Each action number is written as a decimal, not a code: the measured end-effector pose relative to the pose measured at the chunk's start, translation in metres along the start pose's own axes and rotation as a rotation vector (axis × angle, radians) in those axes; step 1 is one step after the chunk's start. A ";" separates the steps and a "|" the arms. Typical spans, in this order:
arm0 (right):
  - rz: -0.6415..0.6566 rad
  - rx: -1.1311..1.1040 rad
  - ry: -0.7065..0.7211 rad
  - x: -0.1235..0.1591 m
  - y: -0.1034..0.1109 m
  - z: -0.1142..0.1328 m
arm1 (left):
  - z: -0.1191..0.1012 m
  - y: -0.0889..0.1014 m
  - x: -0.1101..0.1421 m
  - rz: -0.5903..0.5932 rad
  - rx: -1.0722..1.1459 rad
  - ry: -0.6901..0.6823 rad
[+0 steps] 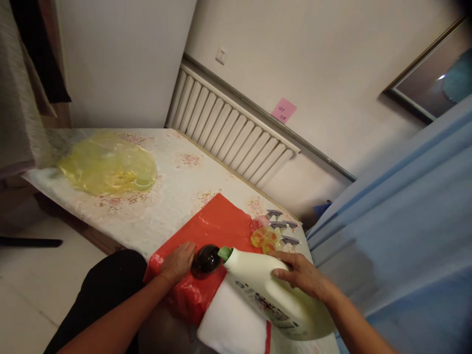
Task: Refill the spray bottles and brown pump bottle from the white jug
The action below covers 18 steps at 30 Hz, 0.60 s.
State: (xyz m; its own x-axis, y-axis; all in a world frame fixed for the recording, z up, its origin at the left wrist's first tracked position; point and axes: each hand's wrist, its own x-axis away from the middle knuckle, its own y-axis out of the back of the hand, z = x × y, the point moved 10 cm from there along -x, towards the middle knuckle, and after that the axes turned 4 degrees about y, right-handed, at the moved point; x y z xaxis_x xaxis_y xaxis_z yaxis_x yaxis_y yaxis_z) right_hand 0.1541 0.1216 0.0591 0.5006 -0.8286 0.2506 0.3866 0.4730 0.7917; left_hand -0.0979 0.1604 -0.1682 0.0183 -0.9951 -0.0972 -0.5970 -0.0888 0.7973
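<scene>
My right hand (301,275) is wrapped round a large white detergent bottle (273,295), tilted on its side with its green spout (224,253) pointing left. The spout meets a dark round cap or cup (205,259), which my left hand (177,262) grips from the left. Both sit over a red plastic bag (214,228) spread on the table. A folded white towel (232,324) lies under the bottle at the table's near edge.
The floral tablecloth (177,182) carries a yellow plastic bag (106,164) at the far left and a few grey hooks (282,225) beside small yellowish items (264,239). A white radiator (232,132) lines the wall. Blue fabric (398,221) fills the right.
</scene>
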 end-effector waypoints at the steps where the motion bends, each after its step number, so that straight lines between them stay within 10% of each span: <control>1: 0.003 0.001 0.001 0.000 0.000 0.000 | 0.000 0.000 0.000 0.001 -0.001 0.000; 18: 0.018 0.025 0.007 -0.002 0.004 0.009 | -0.004 0.005 0.002 -0.009 0.001 -0.007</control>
State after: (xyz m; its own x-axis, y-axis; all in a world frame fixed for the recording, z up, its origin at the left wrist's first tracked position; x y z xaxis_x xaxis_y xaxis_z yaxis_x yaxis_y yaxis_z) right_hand 0.1481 0.1220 0.0662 0.5124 -0.8181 0.2611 0.3583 0.4800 0.8008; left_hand -0.0979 0.1575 -0.1616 0.0183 -0.9939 -0.1089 -0.5979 -0.0982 0.7955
